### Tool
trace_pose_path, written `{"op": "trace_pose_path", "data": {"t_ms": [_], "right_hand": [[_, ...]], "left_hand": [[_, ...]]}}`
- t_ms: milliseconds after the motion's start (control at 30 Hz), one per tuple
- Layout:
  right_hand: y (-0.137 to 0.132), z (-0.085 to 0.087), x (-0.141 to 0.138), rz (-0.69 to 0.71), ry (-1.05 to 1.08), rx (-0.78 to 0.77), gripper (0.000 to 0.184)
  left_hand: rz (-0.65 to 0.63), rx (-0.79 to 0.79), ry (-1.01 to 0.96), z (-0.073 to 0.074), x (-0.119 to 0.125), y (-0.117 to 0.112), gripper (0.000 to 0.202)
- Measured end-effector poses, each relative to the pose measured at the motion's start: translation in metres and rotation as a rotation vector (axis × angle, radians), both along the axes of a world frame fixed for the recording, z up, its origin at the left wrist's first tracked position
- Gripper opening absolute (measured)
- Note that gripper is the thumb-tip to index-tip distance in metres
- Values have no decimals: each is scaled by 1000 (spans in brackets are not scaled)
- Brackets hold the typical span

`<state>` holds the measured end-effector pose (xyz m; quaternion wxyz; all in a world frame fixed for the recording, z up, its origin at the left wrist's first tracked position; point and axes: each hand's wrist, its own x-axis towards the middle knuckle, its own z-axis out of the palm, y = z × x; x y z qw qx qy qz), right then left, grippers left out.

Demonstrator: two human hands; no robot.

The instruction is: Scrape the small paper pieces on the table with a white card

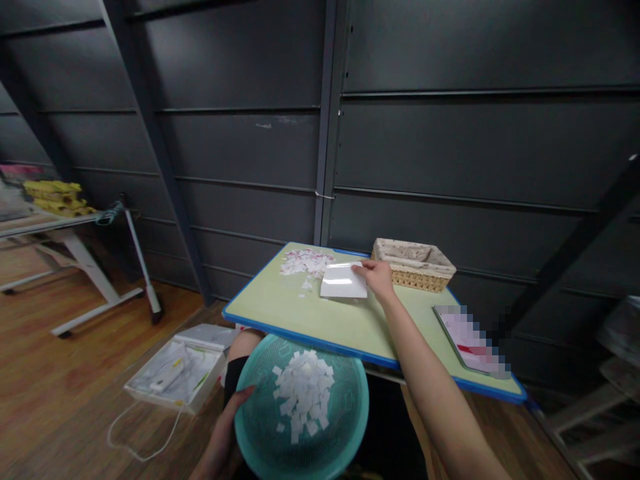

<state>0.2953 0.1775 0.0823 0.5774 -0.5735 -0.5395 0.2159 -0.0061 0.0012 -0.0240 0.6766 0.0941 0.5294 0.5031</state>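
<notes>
My left hand (239,405) grips the rim of a round teal plastic basket (350,413) that rests on my lap. Inside the basket lies a heap of small white square pieces (304,390). Over the tabletop, my right hand (376,275) pinches the right edge of a glossy white sheet (343,281), thumb on top. The sheet looks slightly curved. Just beyond its left side a spread of small pieces, white with coloured marks (305,261), lies on the table, and a few stray white bits (306,285) are close to the sheet.
The pale green table (280,310) has a blue edge. A woven basket with a cloth lining (420,277) stands at its back right, and a flat tablet-like item (463,337) lies near the right edge. An open white box (175,367) with a cord sits on the floor at left.
</notes>
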Motion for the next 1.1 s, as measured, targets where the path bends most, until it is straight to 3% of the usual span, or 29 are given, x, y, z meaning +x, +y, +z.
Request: {"op": "trace_pose_path", "data": {"t_ms": [200, 333, 467, 633, 833, 967, 1100], "right_hand": [[1, 1, 8, -84, -185, -59, 28], [-2, -3, 0, 50, -172, -65, 30], [-2, -10, -18, 206, 4, -88, 39], [6, -20, -32, 132, 64, -60, 50], [10, -22, -23, 123, -10, -119, 36], [8, -16, -10, 134, 38, -159, 21], [9, -14, -3, 98, 148, -188, 17]], "left_hand": [[-60, 17, -48, -6, -6, 1, 61], [-43, 3, -62, -6, -5, 1, 64], [-27, 2, -32, -3, -3, 0, 60], [-28, 17, -25, 1, 0, -1, 42], [-32, 16, 2, 0, 1, -2, 36], [-42, -4, -1, 0, 1, -3, 41], [-40, 4, 1, 3, 3, -4, 32]]}}
